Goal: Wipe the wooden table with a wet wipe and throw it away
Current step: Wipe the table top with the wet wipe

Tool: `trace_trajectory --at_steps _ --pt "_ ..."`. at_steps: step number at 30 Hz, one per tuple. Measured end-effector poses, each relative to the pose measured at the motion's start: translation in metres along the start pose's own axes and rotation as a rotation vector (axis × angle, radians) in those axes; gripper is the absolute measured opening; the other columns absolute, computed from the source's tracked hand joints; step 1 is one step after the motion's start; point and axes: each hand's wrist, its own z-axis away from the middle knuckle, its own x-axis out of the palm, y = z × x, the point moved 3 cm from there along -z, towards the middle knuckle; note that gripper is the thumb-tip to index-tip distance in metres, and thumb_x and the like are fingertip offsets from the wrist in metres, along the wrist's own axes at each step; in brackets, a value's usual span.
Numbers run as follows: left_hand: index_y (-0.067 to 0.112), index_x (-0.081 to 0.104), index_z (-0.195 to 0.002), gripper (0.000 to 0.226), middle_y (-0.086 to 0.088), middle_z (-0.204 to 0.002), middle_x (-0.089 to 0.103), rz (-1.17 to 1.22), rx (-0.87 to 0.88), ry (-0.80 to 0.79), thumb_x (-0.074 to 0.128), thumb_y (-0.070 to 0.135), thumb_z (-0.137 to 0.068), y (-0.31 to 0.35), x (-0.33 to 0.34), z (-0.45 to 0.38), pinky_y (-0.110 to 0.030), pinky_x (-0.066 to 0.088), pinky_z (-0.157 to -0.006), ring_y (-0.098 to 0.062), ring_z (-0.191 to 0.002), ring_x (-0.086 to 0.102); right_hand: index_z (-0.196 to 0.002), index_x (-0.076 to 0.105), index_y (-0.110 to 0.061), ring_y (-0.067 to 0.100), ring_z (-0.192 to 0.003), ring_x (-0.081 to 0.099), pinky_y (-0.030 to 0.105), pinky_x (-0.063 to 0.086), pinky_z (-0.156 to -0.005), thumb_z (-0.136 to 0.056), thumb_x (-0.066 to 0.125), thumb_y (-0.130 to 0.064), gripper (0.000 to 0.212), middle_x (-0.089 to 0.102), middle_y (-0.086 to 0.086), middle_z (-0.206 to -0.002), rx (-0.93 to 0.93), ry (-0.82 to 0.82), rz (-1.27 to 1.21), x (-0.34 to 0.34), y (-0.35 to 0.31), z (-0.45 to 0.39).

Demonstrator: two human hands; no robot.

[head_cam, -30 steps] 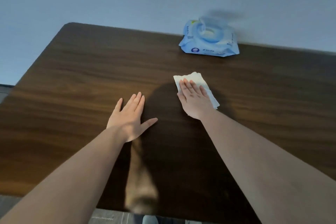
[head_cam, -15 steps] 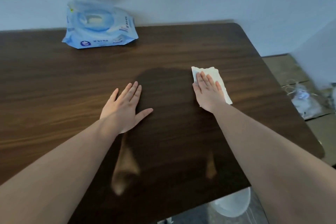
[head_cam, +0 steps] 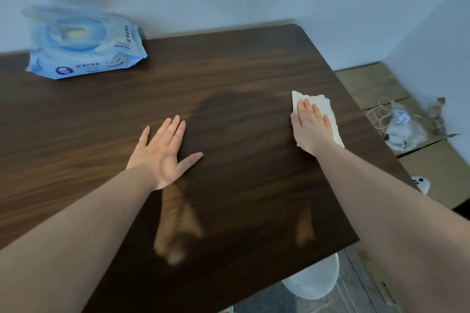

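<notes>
Right hand (head_cam: 311, 126) flat on wet wipe (head_cam: 324, 105), wipes pack (head_cam: 84, 43) — contents unclear

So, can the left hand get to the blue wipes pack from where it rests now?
Probably yes. The left hand lies flat and empty on the table, and only bare wood lies between it and the wipes pack at the far edge.

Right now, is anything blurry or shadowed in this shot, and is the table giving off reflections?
Head view: the wet wipe pack at the back is smeared with motion blur; a dark shadow sits mid wooden table between the left hand and the right hand on the wet wipe; both forearms reflect faintly in the glossy top; wide-angle bending at the edges.
</notes>
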Motion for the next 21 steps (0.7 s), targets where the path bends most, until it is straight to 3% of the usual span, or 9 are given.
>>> trace_trajectory --at_steps 5,10,21 --pt "0.022 -0.009 -0.151 0.086 0.005 -0.159 -0.015 0.014 -0.017 -0.037 0.020 0.071 -0.087 0.000 -0.005 0.000 -0.042 -0.004 -0.118 -0.011 -0.145 -0.013 -0.151 0.000 -0.019 0.019 -0.148 -0.003 0.043 -0.001 -0.119 -0.101 0.012 -0.039 0.055 -0.003 -0.002 -0.161 0.030 -0.030 0.026 0.007 -0.012 0.017" --pt "0.021 -0.013 -0.149 0.085 0.004 -0.158 -0.018 0.014 -0.020 -0.053 0.019 0.071 -0.088 -0.016 0.001 0.023 -0.040 -0.007 -0.116 -0.011 -0.143 -0.016 -0.151 -0.002 -0.019 0.019 -0.148 -0.005 0.043 -0.001 -0.120 -0.101 0.012 -0.039 0.056 -0.005 -0.001 -0.161 -0.026 -0.046 0.044 0.017 -0.057 0.035" --pt "0.022 -0.010 -0.150 0.084 0.005 -0.159 -0.016 0.125 -0.301 0.031 0.027 0.067 -0.090 -0.151 0.002 0.118 -0.041 -0.004 -0.118 -0.010 -0.144 -0.015 -0.150 -0.009 -0.023 0.015 -0.147 -0.011 0.038 -0.008 -0.117 -0.101 0.009 -0.041 0.055 -0.012 -0.004 -0.160 -0.400 -0.114 0.096 0.069 -0.256 0.090"
